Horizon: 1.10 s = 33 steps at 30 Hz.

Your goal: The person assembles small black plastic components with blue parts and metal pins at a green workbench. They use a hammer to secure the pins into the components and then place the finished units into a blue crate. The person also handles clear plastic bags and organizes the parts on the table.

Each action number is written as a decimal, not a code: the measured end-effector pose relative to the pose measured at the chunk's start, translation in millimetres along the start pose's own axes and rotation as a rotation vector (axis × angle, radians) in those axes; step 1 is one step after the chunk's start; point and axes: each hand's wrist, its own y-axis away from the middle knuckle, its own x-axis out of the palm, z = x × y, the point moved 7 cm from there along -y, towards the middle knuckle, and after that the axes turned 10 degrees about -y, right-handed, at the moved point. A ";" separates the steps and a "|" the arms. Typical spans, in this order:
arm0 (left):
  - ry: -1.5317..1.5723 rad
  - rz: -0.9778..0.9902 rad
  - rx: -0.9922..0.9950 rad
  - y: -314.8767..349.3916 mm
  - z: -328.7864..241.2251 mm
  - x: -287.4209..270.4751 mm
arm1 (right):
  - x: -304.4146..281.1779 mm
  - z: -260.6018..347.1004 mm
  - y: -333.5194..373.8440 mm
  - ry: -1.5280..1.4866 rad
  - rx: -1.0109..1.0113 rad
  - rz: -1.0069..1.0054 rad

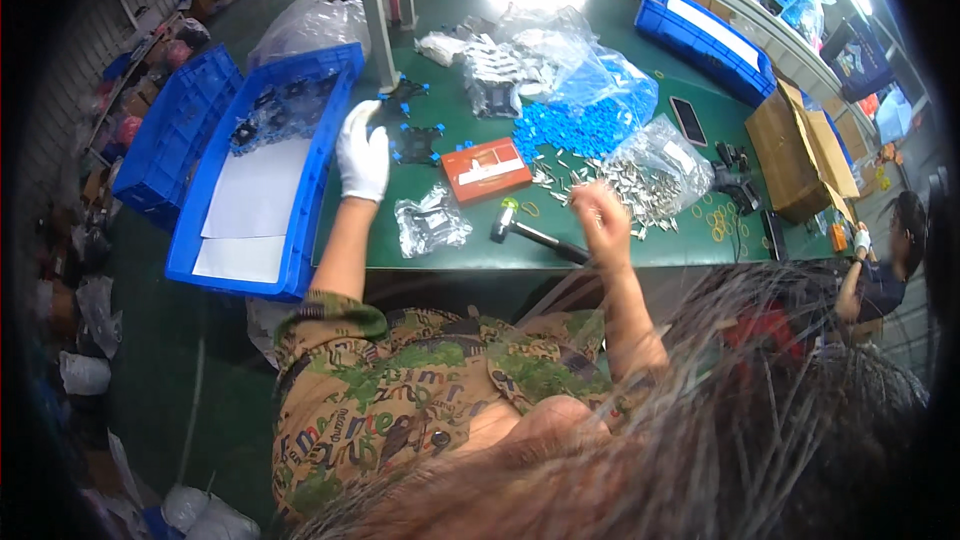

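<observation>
My left hand [362, 154], in a white glove, is at the table's left side with its fingers stretched out. Beside its fingertips lies a black frame part with blue corner pieces [404, 91]; a similar black part [416, 144] rests just to the right. My right hand [603, 220] is bare and hovers over a pile of small silver pins [650, 190]. Its fingers are curled together, and whatever they hold is too small to make out. A hammer [535, 234] lies left of that hand. Behind the hammer is a red box [487, 170].
Blue pieces [585, 125] spill from a clear bag at the middle. A blue crate [265, 175] with black parts and paper stands left. A phone [688, 121], rubber bands [727, 223] and a cardboard box [790, 155] are right. Another person [885, 270] works at far right.
</observation>
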 end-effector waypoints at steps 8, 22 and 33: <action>1.025 0.403 -0.250 53.0 -242.5 50.9 | 0.0 -13.8 -284.7 -1.270 -0.065 -0.625; 0.602 0.118 -0.060 33.9 -230.8 20.3 | 60.5 -110.4 -249.2 -1.529 0.487 -0.942; 0.941 0.498 -0.134 186.9 -240.6 -37.3 | 111.5 -88.6 -212.5 -1.479 0.510 -0.735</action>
